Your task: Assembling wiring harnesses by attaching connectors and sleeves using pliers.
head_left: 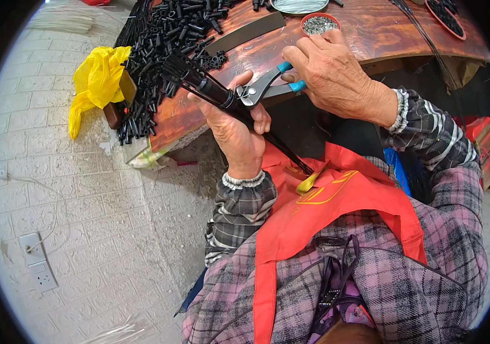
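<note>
My left hand (pixel 230 137) is closed round a bundle of thin black rods (pixel 282 150) with a black tubular fitting (pixel 210 89) near its upper end. The bundle slants from the table edge down toward my lap. In my right hand (pixel 339 77) are pliers (pixel 266 83) with teal handle ends, their jaws against the bundle beside my left thumb. A short, thin, pale strip (pixel 243 93) shows at the jaws; whether they grip it I cannot tell. The bundle's lower end meets a red cloth (pixel 336 221) on my lap.
A heap of black tubular parts (pixel 150 63) covers the left of the wooden table (pixel 365 26). Farther back are a grey strip (pixel 246 33), a red dish of small metal pieces (pixel 320 24) and a plate of pale strips (pixel 299 4). A yellow bag (pixel 98 77) hangs at left.
</note>
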`<state>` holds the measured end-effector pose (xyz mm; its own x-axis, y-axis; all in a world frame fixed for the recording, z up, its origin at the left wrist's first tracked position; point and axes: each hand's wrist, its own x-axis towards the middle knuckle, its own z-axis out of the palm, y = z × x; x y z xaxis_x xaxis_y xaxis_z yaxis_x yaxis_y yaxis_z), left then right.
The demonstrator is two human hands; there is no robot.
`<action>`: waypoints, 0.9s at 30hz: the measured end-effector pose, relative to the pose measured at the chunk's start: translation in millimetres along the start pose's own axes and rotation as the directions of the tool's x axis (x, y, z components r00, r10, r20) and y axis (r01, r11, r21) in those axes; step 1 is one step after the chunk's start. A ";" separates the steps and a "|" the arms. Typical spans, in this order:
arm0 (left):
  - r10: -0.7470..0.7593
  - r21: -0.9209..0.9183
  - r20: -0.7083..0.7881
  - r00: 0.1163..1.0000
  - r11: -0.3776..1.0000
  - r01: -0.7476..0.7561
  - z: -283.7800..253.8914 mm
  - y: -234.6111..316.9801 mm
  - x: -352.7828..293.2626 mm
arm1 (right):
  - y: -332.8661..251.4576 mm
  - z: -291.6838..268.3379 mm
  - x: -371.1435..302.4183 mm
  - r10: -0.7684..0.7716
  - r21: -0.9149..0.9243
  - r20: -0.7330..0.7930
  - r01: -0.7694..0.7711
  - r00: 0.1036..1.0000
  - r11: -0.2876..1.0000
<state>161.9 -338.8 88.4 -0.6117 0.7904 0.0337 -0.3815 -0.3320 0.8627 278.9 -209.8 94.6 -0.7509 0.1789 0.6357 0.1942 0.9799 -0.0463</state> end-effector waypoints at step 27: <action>-0.050 0.010 0.135 0.990 0.999 0.049 -4.8 -10.6 5.6 | 12.0 -21.2 14.8 0.010 -0.084 0.305 0.016 0.952 0.996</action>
<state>159.2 -333.3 77.0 -0.4925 0.8683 0.0588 -0.4037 -0.2877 0.8685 283.5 -197.2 119.8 -0.9056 0.2072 0.3700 0.2341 0.9718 0.0287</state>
